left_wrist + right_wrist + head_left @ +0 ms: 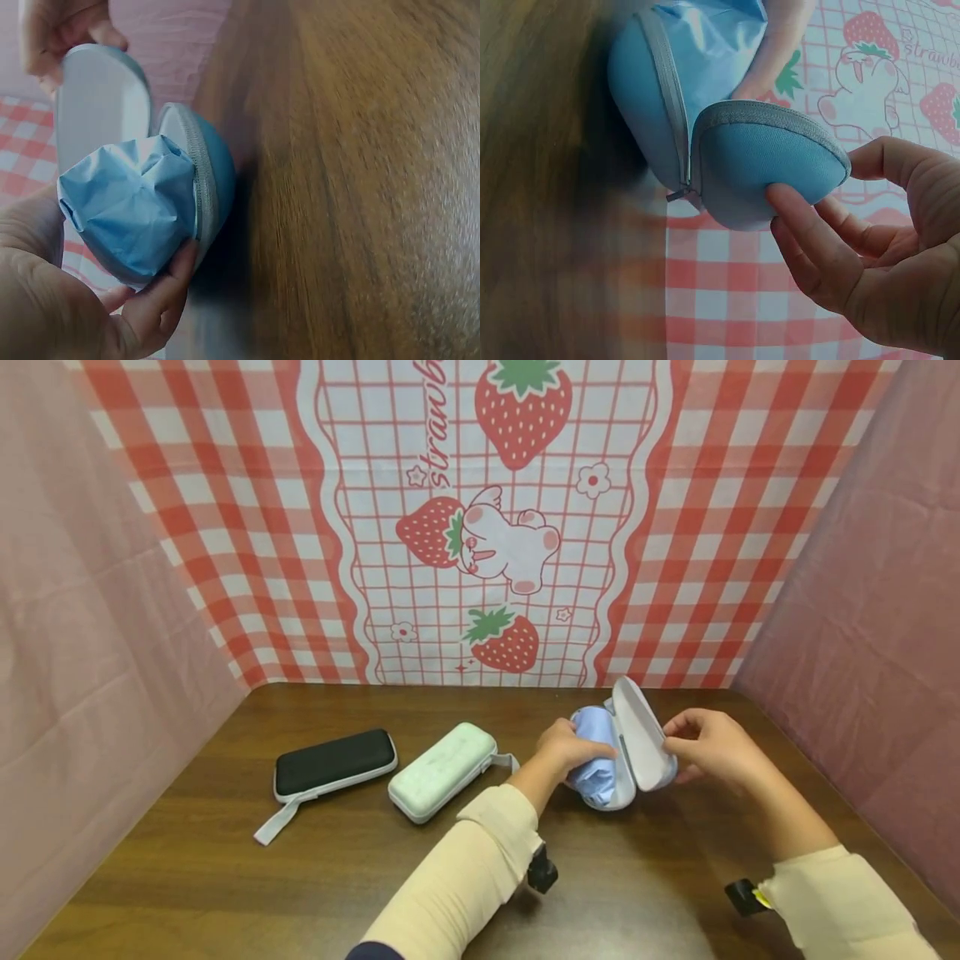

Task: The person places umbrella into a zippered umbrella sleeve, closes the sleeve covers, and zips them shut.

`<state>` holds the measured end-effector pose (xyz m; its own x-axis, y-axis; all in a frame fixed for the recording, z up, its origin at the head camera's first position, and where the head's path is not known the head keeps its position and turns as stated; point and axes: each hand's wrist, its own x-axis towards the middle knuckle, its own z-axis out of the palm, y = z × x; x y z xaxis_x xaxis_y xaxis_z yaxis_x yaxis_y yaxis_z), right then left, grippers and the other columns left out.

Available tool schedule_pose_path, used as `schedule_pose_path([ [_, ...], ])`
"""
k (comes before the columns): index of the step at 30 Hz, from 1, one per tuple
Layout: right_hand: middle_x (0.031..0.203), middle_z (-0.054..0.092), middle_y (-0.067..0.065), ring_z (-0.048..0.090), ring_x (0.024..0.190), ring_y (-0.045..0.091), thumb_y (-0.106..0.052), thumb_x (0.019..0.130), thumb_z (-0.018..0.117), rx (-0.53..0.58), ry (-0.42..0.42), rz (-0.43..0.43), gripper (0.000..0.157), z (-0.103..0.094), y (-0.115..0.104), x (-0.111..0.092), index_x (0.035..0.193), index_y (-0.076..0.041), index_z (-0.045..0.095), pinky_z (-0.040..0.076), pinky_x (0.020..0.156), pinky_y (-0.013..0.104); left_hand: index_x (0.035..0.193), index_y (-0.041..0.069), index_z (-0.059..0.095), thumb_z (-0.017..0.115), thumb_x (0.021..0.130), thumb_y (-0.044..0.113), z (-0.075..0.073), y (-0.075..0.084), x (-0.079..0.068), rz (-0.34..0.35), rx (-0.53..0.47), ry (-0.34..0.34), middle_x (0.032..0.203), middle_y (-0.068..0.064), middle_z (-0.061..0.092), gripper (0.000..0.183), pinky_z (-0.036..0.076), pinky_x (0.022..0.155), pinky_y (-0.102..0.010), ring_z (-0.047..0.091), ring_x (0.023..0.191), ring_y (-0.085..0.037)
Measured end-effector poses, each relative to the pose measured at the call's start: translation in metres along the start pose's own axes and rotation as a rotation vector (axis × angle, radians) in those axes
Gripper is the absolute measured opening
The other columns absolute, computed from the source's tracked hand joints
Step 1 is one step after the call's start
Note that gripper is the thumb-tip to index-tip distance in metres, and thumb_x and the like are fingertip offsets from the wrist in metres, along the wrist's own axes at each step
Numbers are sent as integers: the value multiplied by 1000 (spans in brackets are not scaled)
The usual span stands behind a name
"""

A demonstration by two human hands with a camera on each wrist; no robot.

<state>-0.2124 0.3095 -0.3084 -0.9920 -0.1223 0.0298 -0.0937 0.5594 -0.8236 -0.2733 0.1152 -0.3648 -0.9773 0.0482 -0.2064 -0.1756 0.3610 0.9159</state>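
Observation:
A light blue zip case with a grey zipper edge lies unfolded on the table, its lid swung up to the right. In its base sits a shiny light blue rolled bundle, crumpled at its near end. My left hand grips the base and bundle from the left, thumb across the bundle; the left wrist view shows fingertips at the zipper rim. On the other side, my right hand pinches the lid by its edge, fingers against its outer shell. The lid's pale lining faces the bundle.
To the left, a pale green zip case and a black zip case, each with a strap, lie on the wooden table. A strawberry-print checked cloth hangs behind, with pink cloth at both sides.

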Motion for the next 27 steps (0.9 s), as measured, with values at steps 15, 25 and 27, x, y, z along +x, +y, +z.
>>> schedule_pose_path([
  [15, 95, 58, 21, 63, 71, 22, -3, 90, 62, -2, 11, 6, 33, -1, 9, 0, 111, 19, 50, 58, 61, 43, 131, 9, 56, 89, 68, 11, -17, 6, -11, 197, 196, -323, 119, -10, 55, 72, 58, 59, -37, 61, 71, -18],
  [25, 95, 56, 21, 63, 71, 22, 0, 91, 60, 45, -17, -5, 33, -1, 10, 1, 112, 21, 48, 58, 61, 42, 119, 23, 69, 94, 57, 38, -13, -2, -9, 557, 761, -116, 112, 1, 67, 68, 44, 84, -19, 59, 102, -13],
  [27, 94, 56, 21, 63, 71, 22, 1, 90, 61, 38, -15, -8, 32, -1, 10, 1, 112, 21, 49, 58, 60, 41, 118, 25, 69, 93, 57, 42, -9, -3, -11, 567, 800, -82, 111, 2, 67, 68, 46, 83, -22, 59, 105, -14],
])
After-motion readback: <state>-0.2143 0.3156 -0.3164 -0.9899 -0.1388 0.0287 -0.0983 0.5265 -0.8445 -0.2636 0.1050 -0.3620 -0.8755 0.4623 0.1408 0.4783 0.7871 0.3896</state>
